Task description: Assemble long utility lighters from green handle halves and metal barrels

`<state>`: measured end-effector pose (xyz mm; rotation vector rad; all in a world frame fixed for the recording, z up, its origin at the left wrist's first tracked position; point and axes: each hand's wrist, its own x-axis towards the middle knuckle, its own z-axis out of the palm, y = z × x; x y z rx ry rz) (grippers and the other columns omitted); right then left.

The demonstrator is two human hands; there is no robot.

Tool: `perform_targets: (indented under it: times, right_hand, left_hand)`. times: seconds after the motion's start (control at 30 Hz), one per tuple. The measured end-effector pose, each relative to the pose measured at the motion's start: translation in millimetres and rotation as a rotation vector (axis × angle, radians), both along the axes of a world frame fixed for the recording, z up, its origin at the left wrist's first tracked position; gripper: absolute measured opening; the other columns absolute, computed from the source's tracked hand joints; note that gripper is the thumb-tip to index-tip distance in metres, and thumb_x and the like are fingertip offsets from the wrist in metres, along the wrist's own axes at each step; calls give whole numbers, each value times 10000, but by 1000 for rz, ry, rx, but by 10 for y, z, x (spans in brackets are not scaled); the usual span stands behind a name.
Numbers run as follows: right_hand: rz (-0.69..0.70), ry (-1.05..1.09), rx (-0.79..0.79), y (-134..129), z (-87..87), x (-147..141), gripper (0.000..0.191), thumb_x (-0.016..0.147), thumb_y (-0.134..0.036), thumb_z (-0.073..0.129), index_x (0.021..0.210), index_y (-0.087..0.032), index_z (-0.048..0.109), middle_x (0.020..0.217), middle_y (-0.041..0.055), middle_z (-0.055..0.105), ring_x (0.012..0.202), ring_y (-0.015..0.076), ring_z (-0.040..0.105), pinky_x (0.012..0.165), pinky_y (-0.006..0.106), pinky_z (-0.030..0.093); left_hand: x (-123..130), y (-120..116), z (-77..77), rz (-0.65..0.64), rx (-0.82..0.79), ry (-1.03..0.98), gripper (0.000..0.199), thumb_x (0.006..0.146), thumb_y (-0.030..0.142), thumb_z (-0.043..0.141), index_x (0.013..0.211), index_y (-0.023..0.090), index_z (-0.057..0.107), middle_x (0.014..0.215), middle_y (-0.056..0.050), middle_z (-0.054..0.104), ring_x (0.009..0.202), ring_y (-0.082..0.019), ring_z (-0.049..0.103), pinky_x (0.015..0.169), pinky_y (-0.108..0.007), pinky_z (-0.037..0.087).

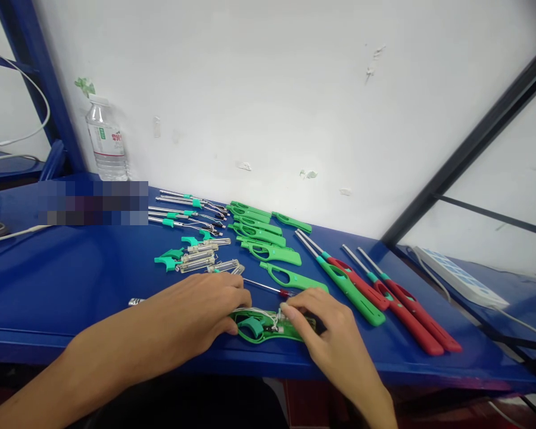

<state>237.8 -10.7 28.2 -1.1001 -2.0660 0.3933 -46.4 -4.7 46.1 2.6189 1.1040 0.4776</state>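
At the desk's front edge lies an opened green gas lighter [261,339], its half shell facing up. Inside it show a teal trigger [251,326], white wires [268,312] and a clear tank partly under my right hand. My left hand [218,298] is closed on the shell's left end, thumb below and fingers above. At the other end, my right hand [328,316] is closed, with thumb and forefinger pinching a small pale part at the inner edge. A metal tube tip [136,302] sticks out left of my left wrist. Just behind lies a screwdriver [286,292].
Behind are green shell halves [272,253], metal tubes with wires [172,223], clear tanks [196,264] and teal triggers [166,262]. Assembled red lighters [411,322] and a green one [357,298] lie right. A water bottle [107,146] and power strip [462,277] stand farther off.
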Motion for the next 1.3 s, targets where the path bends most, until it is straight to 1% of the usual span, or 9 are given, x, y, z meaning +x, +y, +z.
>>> perform_targets:
  times: [0.17, 0.3, 0.47, 0.6, 0.9, 1.07, 1.13, 1.23, 1.3]
  right_hand:
    - [51, 53, -217, 12, 42, 112, 44, 996, -334, 813, 1000, -305, 845, 1003, -1, 813, 966, 228, 728, 889, 326, 512]
    - [56, 79, -308, 51, 18, 163, 78, 973, -327, 834, 1037, -348, 873, 1050, -15, 822, 1026, 229, 733, 937, 326, 515]
    - [74, 98, -303, 67, -5, 165, 86, 980, -323, 824, 1029, -365, 881, 1035, -21, 828, 1002, 220, 742, 903, 314, 527]
    - [73, 93, -285, 68, -8, 168, 84, 984, -323, 821, 1033, -353, 883, 1042, -7, 830, 1022, 233, 740, 931, 320, 527]
    - [65, 81, -243, 71, -25, 172, 76, 998, -351, 813, 1042, -349, 875, 1014, -4, 819, 966, 229, 723, 910, 320, 530]
    - [62, 79, -258, 66, -13, 168, 77, 1002, -355, 807, 1039, -355, 875, 1018, -4, 817, 970, 231, 722, 913, 321, 527]
    - [63, 82, -258, 65, -10, 166, 77, 1002, -351, 806, 1037, -350, 874, 1021, 1, 818, 973, 236, 722, 913, 324, 528]
    - [68, 82, -246, 66, -16, 168, 77, 1003, -348, 808, 1044, -352, 873, 1024, -2, 820, 982, 236, 722, 915, 324, 527]
    - [70, 78, -235, 67, -23, 171, 77, 1006, -343, 810, 1051, -359, 869, 1027, -12, 819, 989, 228, 724, 916, 316, 526]
  left_hand:
    - [13, -3, 63, 28, -127, -2, 296, 932, 80, 794, 1090, 303, 681, 1085, 31, 718, 1010, -214, 671, 839, -319, 427]
    - [42, -4, 125, 39, -176, -20, 286, 946, 65, 784, 1063, 293, 656, 1070, 46, 699, 1011, -202, 654, 834, -311, 409]
    - [89, -38, 226, 50, -196, -12, 262, 958, 43, 762, 1046, 261, 645, 1057, 31, 685, 1004, -207, 643, 828, -309, 406]
    - [102, -73, 278, 64, -206, 1, 275, 950, 6, 734, 1041, 250, 646, 1050, 25, 681, 989, -206, 639, 819, -309, 407]
    - [54, -15, 97, 18, -172, -55, 345, 914, -21, 729, 1061, 273, 627, 1037, 48, 675, 929, -181, 632, 776, -300, 387]
    - [77, -46, 177, 48, -201, -20, 298, 941, 25, 755, 1062, 274, 645, 1051, 43, 689, 975, -193, 654, 810, -299, 411]
    - [80, -59, 197, 51, -195, -13, 348, 947, 28, 755, 1134, 301, 648, 1113, 47, 697, 1042, -197, 666, 851, -300, 424]
    - [62, -61, 156, 47, -162, 9, 423, 965, 46, 738, 1230, 360, 636, 1200, 53, 707, 1102, -213, 679, 907, -319, 439]
    - [41, -55, 99, 45, -132, 41, 379, 988, 82, 724, 1221, 371, 649, 1220, 49, 721, 1108, -233, 691, 938, -340, 450]
